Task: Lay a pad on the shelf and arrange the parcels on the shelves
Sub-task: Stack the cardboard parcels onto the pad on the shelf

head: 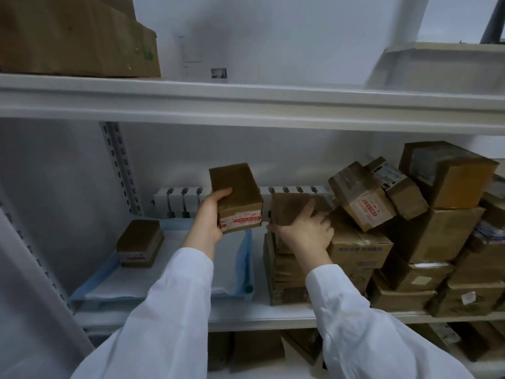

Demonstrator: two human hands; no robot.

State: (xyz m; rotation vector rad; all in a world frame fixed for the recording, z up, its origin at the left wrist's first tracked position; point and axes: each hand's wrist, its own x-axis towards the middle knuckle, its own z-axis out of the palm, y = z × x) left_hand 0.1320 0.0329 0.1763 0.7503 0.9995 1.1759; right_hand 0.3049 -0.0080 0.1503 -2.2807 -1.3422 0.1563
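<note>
A white pad with blue edges [235, 258] lies on the left half of the middle shelf [246, 318]. One small brown parcel [140, 243] rests on the pad's far left corner. My left hand [209, 214] holds a second brown parcel [236, 196] in the air above the pad, its red-and-white label facing me. My right hand [306, 231] grips another brown parcel [289, 209] on top of a short stack just right of the pad. A jumbled pile of brown parcels [410, 228] fills the shelf's right side.
The upper shelf [246, 105] carries a large cardboard box [76, 36] at the left and a pale tray [442, 67] at the right. More boxes [257, 348] sit on the shelf below. A slotted metal upright [120, 165] stands at the back left.
</note>
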